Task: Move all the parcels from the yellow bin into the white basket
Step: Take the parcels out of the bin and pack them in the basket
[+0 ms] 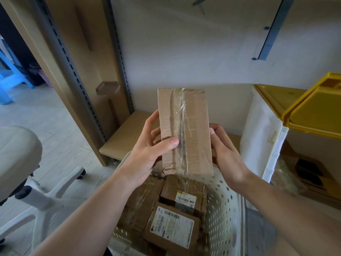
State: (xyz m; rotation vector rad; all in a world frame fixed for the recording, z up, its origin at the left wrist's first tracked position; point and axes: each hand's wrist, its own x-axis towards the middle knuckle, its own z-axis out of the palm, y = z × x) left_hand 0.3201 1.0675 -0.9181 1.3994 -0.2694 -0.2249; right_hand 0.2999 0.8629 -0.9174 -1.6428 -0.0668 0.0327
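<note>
A long cardboard parcel (185, 130) wrapped in clear tape stands upright in the air above the white basket (226, 206). My left hand (147, 154) grips its left edge, thumb across the front. My right hand (226, 156) holds its right edge from behind. Several taped brown parcels lie in the perforated basket below, two showing printed labels (171, 225). The yellow bin (313, 115) sits at the right with its lid raised; its inside is mostly hidden.
A white fabric box (262, 133) stands between the basket and the yellow bin. A low wooden shelf (125, 137) and an upright panel lie behind. A white swivel chair (20, 163) is at the left, a blue stool (11, 78) beyond it.
</note>
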